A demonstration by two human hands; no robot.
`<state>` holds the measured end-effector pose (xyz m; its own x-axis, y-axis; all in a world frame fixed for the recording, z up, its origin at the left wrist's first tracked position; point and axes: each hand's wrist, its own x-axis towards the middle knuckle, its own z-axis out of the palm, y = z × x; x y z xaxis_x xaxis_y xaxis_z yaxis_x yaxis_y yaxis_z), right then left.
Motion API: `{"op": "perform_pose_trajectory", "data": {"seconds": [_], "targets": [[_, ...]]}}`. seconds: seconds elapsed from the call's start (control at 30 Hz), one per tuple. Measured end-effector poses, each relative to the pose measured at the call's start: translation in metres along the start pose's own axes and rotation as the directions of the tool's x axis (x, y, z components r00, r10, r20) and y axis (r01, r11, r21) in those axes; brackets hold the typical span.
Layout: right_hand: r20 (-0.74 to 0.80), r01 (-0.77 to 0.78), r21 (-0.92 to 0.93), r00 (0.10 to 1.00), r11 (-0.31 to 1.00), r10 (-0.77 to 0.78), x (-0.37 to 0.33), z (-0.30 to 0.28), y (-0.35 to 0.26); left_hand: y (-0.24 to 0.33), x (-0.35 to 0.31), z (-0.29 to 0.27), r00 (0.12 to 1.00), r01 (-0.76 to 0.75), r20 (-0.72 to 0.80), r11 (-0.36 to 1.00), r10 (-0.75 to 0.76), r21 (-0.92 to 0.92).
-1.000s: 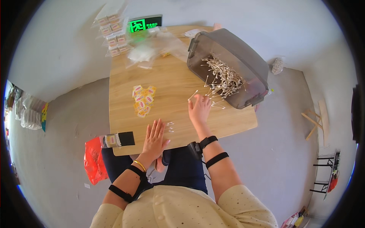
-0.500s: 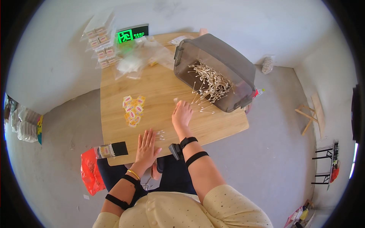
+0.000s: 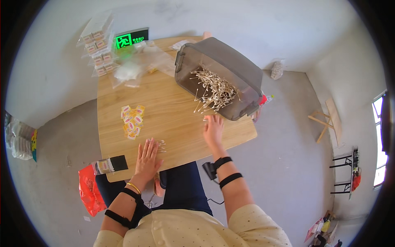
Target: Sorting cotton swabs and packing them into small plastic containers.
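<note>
Setting: a person sat at a wooden desk (image 3: 173, 119) on a grey concrete floor, seen from above.

Right hand: the right hand (image 3: 213, 131) lay palm-down on the desk, its fingers (image 3: 211, 120) straight and close together, holding nothing that could be made out. A few loose sticks (image 3: 204, 119) lay touching or just beside the fingertips.

Left hand: the left hand (image 3: 147, 158) rested flat near the desk's front edge, fingers spread wide, nothing gripped. Its fingertips sat just beside a small bundle of sticks (image 3: 160, 145).

Stick heap: a pile of thin pale sticks (image 3: 214, 90) spilled from the mouth of a grey plastic bin (image 3: 230, 70) tipped on its side at the desk's far right.

Key relation: the heap lay straight ahead of the right hand's fingers, up and slightly right, near but apart. The sticks pointed every way, though many ran roughly along the line from bin mouth to hand. The right hand was plainly nearer; the left was well apart from the heap.

Small packets: a cluster of yellow, red and white packets (image 3: 132, 120) lay left of centre, between the left hand and the far edge.

Far edge: clear plastic bags (image 3: 131, 70) were heaped at the far left corner.

Front left corner: a black-ended packet (image 3: 110, 164) overhung the desk's corner, above a red bag (image 3: 88, 189) on the floor.
</note>
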<state>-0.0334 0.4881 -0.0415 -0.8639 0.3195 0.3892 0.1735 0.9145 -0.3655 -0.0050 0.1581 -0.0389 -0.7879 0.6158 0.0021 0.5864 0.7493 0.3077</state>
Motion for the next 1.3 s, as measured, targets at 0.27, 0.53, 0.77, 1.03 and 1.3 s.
{"op": "perform_pose_trajectory", "data": {"seconds": [0.27,0.53,0.77,1.03,1.3], "targets": [[0.156,0.050,-0.103,0.987,0.993,-0.033,0.024,0.003,0.046,-0.001,0.004,0.002,1.000,0.001,0.012,1.000,-0.001,-0.024],[0.339,0.159,0.169,0.917,0.973,-0.209,-0.005,0.039,-0.051,0.000,0.002,0.000,1.000,0.011,-0.004,0.999,-0.011,0.047],[0.459,0.176,0.379,0.817,0.908,-0.350,-0.024,0.069,-0.138,0.000,-0.002,0.006,0.995,0.018,-0.096,0.998,-0.013,0.052],[0.366,0.218,0.312,0.870,0.925,-0.329,-0.012,0.083,-0.137,-0.002,-0.003,0.006,0.996,0.063,-0.062,0.997,-0.060,0.053],[0.269,0.079,0.302,0.949,0.950,-0.164,-0.026,0.047,-0.094,-0.013,0.019,0.003,0.997,-0.072,-0.020,0.968,0.079,0.242]]}}
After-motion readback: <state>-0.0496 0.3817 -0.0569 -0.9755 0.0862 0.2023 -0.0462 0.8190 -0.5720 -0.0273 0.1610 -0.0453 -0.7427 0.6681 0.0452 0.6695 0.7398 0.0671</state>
